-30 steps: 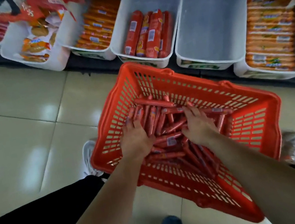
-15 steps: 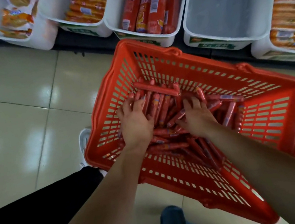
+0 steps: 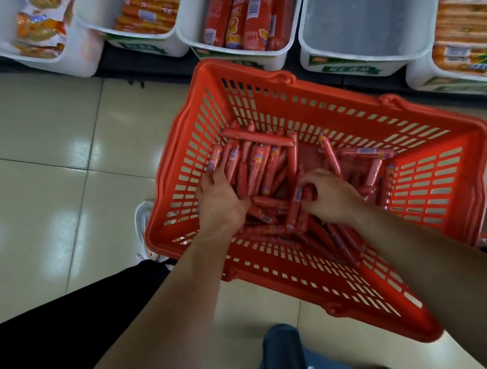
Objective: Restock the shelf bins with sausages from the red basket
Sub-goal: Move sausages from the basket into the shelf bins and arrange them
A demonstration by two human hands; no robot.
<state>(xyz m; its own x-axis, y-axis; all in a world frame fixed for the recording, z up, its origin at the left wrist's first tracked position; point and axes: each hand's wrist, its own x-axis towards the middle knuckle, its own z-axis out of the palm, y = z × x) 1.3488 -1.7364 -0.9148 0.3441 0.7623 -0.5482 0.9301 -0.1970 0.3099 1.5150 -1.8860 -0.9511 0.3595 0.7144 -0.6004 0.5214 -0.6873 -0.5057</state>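
I saw left hand (image 3: pixel 222 202) laid flat on sausages (image 3: pixel 259 162) | right hand (image 3: pixel 330 196) gripping a few | inside red basket (image 3: pixel 247 68)

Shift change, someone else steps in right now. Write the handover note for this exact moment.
Left hand: fingers lie flat against a bundle of thin sausages inside the red basket; no clear grip.
Right hand: fingers curled round a few of them.
Basket is on the floor in front of the shelf bins.
Done: nothing of this handful is out of the basket.
Left: lift the handful, probably into the empty white bin beside the bin of thick red sausages, and repeat until the basket is empty.
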